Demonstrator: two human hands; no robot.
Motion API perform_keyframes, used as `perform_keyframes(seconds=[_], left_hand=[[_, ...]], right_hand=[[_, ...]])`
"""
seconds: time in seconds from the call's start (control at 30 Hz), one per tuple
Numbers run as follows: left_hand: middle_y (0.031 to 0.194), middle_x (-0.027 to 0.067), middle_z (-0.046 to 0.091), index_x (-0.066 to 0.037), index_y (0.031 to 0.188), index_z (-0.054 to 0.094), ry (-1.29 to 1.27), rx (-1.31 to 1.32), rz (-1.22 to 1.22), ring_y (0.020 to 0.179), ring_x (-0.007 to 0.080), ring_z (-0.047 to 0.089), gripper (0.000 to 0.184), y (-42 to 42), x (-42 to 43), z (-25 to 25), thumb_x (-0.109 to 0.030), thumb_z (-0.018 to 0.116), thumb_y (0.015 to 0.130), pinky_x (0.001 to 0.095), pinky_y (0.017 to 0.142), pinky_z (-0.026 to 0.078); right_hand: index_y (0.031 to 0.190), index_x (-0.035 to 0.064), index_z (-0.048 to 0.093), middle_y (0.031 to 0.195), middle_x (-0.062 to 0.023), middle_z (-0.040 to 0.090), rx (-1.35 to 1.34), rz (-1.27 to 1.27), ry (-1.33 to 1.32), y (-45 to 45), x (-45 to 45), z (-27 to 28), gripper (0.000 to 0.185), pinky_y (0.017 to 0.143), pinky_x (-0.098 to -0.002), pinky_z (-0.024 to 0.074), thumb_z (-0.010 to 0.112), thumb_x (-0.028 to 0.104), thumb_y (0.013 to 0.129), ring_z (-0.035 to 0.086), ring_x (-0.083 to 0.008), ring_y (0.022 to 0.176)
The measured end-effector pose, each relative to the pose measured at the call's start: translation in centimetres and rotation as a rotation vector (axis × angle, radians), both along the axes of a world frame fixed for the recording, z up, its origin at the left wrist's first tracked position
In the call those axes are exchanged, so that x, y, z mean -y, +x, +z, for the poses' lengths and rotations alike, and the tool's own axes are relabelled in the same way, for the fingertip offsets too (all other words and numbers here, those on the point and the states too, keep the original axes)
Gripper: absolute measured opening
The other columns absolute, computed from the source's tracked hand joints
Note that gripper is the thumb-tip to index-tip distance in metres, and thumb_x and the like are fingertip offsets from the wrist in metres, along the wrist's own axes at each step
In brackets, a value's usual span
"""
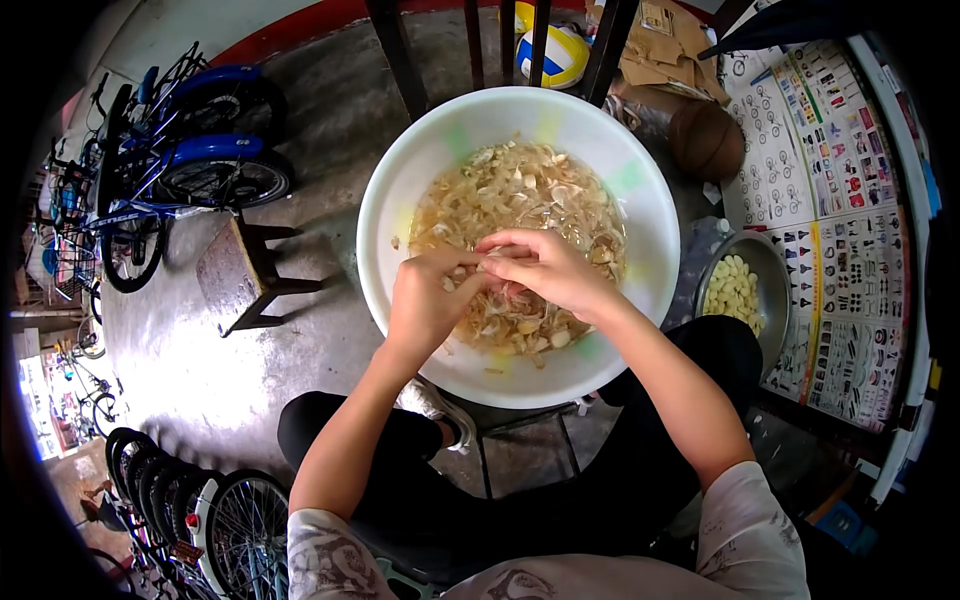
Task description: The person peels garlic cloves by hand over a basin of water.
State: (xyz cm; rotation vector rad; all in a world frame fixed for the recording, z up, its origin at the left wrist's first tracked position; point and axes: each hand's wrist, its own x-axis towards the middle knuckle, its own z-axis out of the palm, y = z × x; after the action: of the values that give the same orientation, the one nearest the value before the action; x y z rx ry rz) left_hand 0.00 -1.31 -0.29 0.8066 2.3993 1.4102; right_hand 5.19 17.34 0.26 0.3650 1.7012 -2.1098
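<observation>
A big white plastic basin (385, 200) stands in front of me, filled with water, floating papery garlic skins (480, 190) and pale cloves. Over its middle, my left hand (432, 290) and my right hand (545, 268) meet with their fingertips pinched together. Between them is a small garlic clove, mostly hidden by the fingers. Bits of reddish skin show just below the fingertips. To the right of the basin, a metal bowl (776, 290) holds many peeled garlic cloves (733, 293).
A small wooden stool (235, 270) stands left of the basin, near parked blue bicycles (210, 150). More bicycle wheels (250, 530) are at lower left. Behind the basin are dark bars (475, 45), a volleyball (553, 57) and a brown ball (706, 138). A printed poster sheet (790, 180) lies right.
</observation>
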Motion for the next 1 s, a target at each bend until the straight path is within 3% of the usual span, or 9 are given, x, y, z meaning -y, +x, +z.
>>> perform_keyframes(seconds=[0.13, 0.2, 0.27, 0.3, 0.5, 0.7, 0.8, 0.87, 1.0], left_hand=[[0.083, 0.0068, 0.07, 0.0, 0.1, 0.073, -0.038, -0.085, -0.024, 0.069, 0.0136, 0.065, 0.017, 0.1, -0.2, 0.3, -0.015, 0.071, 0.092, 0.0244, 0.064, 0.052], [0.073, 0.0031, 0.062, 0.001, 0.099, 0.072, 0.019, 0.5, 0.137, 0.061, 0.0133, 0.058, 0.026, -0.2, -0.3, 1.2, -0.023, 0.064, 0.098, 0.025, 0.06, 0.048], [0.071, 0.0011, 0.056, 0.001, 0.102, 0.069, 0.139, 0.641, 0.17, 0.058, 0.0115, 0.052, 0.03, -0.9, -0.1, 1.3, -0.027, 0.059, 0.1, 0.0243, 0.057, 0.045], [0.068, -0.0009, 0.05, 0.001, 0.106, 0.066, 0.261, 0.779, 0.203, 0.055, 0.0097, 0.047, 0.034, -1.2, 0.1, 1.3, -0.031, 0.053, 0.102, 0.0237, 0.054, 0.041], [0.074, -0.0037, 0.044, -0.004, 0.11, 0.056, 0.609, 1.262, 0.267, 0.057, 0.0061, 0.039, 0.028, -1.7, 0.6, 0.7, -0.03, 0.047, 0.103, 0.022, 0.052, 0.033], [0.081, -0.0041, 0.047, -0.007, 0.109, 0.057, 0.769, 1.443, 0.312, 0.061, 0.006, 0.042, 0.023, -1.7, 0.9, -0.2, -0.026, 0.047, 0.101, 0.0216, 0.054, 0.035], [0.083, -0.0038, 0.047, -0.008, 0.109, 0.057, 0.759, 1.453, 0.357, 0.063, 0.0063, 0.042, 0.021, -1.3, 0.6, 0.7, -0.025, 0.048, 0.1, 0.0214, 0.055, 0.036], [0.085, -0.0031, 0.048, -0.008, 0.11, 0.056, 0.751, 1.443, 0.367, 0.065, 0.0065, 0.044, 0.021, -1.2, 0.4, 0.9, -0.024, 0.047, 0.099, 0.0215, 0.055, 0.036], [0.091, -0.0013, 0.05, -0.008, 0.113, 0.055, 0.761, 1.422, 0.381, 0.069, 0.0076, 0.045, 0.022, -0.9, 0.3, 1.9, -0.019, 0.044, 0.096, 0.0217, 0.056, 0.038]], right_hand=[[0.11, 0.0, 0.067, 0.097, -0.0066, 0.072, -0.059, -0.104, 0.033, -0.2, -0.7, -0.2, 0.022, 0.063, -0.027, 0.052, 0.062, 0.017, 0.096, 0.067, -0.0146, 0.077], [0.107, 0.0005, 0.068, 0.096, -0.0082, 0.073, 0.052, -0.205, -0.081, -0.5, -1.5, 0.7, 0.021, 0.062, -0.0295, 0.0524, 0.062, 0.016, 0.095, 0.068, -0.0186, 0.077], [0.098, 0.0013, 0.069, 0.096, -0.0141, 0.071, -0.213, -0.017, 0.86, -0.7, -2.4, 1.5, 0.02, 0.063, -0.0381, 0.0538, 0.062, 0.019, 0.094, 0.068, -0.0293, 0.075], [0.093, 0.0041, 0.069, 0.096, -0.019, 0.069, -0.148, 0.041, 1.028, -0.7, -2.4, 2.2, 0.021, 0.072, -0.0441, 0.0537, 0.063, 0.024, 0.092, 0.066, -0.0354, 0.084], [0.09, 0.0053, 0.068, 0.097, -0.0148, 0.068, -0.227, 0.314, 1.102, 0.7, -5.6, 1.5, 0.009, 0.087, -0.0448, 0.0499, 0.064, 0.013, 0.089, 0.063, -0.034, 0.1], [0.089, 0.0015, 0.066, 0.081, -0.0167, 0.068, -0.143, 0.001, 1.183, 6.3, -13.7, 8.6, 0.014, 0.071, -0.037, 0.0515, 0.072, 0.013, 0.083, 0.068, -0.0304, 0.075], [0.084, 0.0003, 0.059, 0.061, -0.0107, 0.053, 0.064, -0.214, 1.6, 10.4, -18.1, 10.9, 0.026, 0.06, -0.0359, 0.0455, 0.074, 0.022, 0.086, 0.052, -0.0267, 0.057], [0.088, 0.0008, 0.063, 0.073, -0.0115, 0.057, 0.295, -0.212, 1.638, 11.9, -18.9, 12.1, 0.026, 0.068, -0.0359, 0.0472, 0.075, 0.024, 0.085, 0.056, -0.0295, 0.068], [0.106, 0.0029, 0.067, 0.106, -0.0127, 0.058, -0.177, -0.354, 1.816, 11.7, -14.6, 13.9, 0.031, 0.085, -0.0355, 0.0461, 0.076, 0.02, 0.083, 0.057, -0.0294, 0.097]])
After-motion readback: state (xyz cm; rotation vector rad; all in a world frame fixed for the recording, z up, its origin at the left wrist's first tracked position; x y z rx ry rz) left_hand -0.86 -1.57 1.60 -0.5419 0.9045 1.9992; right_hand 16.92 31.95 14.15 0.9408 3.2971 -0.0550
